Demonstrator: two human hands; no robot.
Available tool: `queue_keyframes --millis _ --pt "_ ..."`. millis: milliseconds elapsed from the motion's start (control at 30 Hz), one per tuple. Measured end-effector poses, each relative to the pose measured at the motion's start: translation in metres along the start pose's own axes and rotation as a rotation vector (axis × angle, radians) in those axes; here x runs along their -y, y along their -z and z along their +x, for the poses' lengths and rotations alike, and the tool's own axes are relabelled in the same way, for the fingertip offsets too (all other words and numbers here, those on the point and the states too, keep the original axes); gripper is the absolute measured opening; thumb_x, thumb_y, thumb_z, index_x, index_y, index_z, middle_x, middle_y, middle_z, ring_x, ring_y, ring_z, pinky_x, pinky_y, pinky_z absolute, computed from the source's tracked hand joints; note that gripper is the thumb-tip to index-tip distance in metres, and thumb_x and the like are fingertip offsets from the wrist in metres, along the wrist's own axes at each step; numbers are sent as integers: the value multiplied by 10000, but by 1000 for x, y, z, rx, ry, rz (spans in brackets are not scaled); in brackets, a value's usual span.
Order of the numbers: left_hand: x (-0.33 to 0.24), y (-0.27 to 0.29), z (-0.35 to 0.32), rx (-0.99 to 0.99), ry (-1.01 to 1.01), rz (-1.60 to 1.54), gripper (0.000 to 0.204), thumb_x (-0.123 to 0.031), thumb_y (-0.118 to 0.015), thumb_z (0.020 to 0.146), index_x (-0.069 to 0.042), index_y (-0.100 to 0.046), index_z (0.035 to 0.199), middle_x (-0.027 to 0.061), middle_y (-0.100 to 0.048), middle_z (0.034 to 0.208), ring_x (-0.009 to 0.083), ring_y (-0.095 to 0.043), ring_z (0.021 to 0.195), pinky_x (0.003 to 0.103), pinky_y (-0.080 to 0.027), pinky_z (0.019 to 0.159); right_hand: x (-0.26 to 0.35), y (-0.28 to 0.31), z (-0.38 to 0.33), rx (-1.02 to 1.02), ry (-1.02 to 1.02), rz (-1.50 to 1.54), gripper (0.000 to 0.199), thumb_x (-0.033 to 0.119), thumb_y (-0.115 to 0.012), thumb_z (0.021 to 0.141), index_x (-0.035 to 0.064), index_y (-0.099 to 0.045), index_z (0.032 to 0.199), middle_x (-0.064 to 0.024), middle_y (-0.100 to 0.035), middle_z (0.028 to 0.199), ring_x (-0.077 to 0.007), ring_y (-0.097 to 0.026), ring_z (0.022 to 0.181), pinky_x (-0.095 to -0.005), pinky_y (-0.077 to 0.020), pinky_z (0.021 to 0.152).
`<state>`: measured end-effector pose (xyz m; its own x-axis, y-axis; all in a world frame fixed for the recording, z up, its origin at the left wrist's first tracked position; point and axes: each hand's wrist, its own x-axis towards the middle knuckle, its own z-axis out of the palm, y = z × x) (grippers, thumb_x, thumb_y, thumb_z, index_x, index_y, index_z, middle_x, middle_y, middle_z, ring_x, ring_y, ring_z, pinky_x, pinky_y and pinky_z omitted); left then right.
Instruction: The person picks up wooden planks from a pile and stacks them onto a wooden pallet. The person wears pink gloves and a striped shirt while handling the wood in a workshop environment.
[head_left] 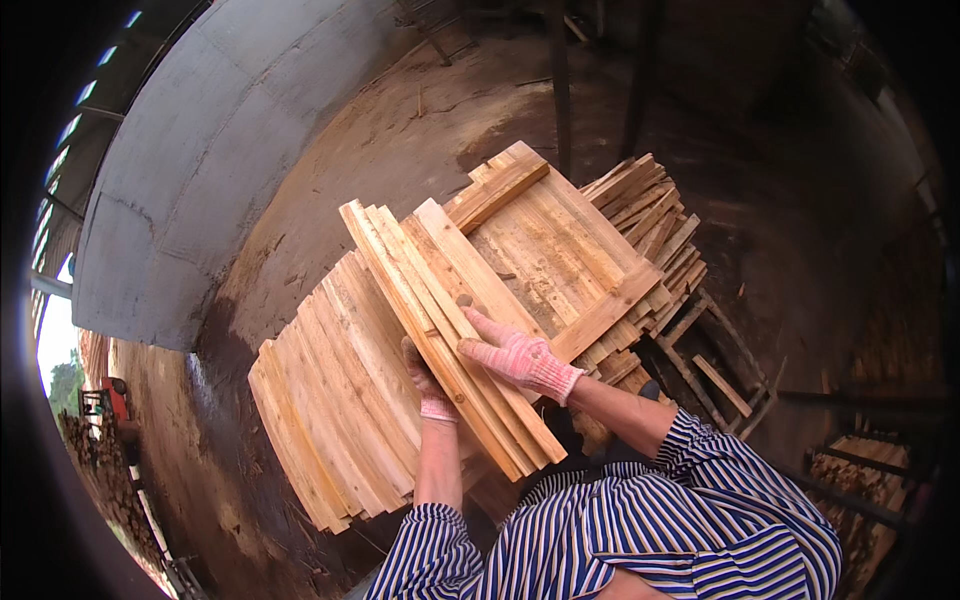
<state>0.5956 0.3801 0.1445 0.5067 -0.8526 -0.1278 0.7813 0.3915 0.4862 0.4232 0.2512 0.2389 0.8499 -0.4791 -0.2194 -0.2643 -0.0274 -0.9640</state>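
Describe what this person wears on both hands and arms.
The left hand and the right hand each wear a knitted work glove in pinkish-white with a ribbed cuff at the wrist. Both forearms are bare below the gloves. The sleeves are from a shirt with dark blue and white stripes, pushed up toward the elbows.

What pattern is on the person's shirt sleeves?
Blue and white stripes on the shirt sleeves, seen best in the head view.

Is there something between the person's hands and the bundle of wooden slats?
Nothing visible. The right hand lies directly on top of the bundle of slats, and the left hand grips it from beneath; both gloves touch the wood.
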Motion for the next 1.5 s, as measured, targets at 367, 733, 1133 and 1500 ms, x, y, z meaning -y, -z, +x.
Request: queue_keyframes --millis 367,733,1133,1500 --pt "-12 -44 14 5 366 -94 687 -416 -683 957 70 -487 1401 264 -622 1280 383 -656 1105 472 -579 935 -44 50 41 -206 142 -780 329 356 -608 951 133 -641 1189 -202 -589 1167 -402 -589 1070 -486 -513 873" --pt "26 -125 10 -396 76 312 710 -528 -621 986 -70 -441 1498 126 -560 1415 267 -560 1259 431 -478 1064 45 31 4 -71 -97 -518 1038 431 -730 792 142 -188 1628 -261 -409 1538 -388 -480 1381 -411 -448 1110" --pt "-11 -30 42 -240 162 224 577 -425 -592 1022 -73 -449 1456 139 -594 1349 321 -588 1214 504 -453 1085 -29 71 42 -160 -62 -686 746 541 -492 972 129 -346 1576 -320 -437 1483 -392 -561 1260 -460 -468 1015" --pt "36 -125 77 264 -73 915 728 -472 -448 1071 -22 -231 1600 205 -327 1609 346 -304 1493 448 -258 1227 15 101 28 -206 -17 -274 671 550 -587 947 346 -394 1556 -224 -522 1349 -412 -588 1184 -466 -532 940"
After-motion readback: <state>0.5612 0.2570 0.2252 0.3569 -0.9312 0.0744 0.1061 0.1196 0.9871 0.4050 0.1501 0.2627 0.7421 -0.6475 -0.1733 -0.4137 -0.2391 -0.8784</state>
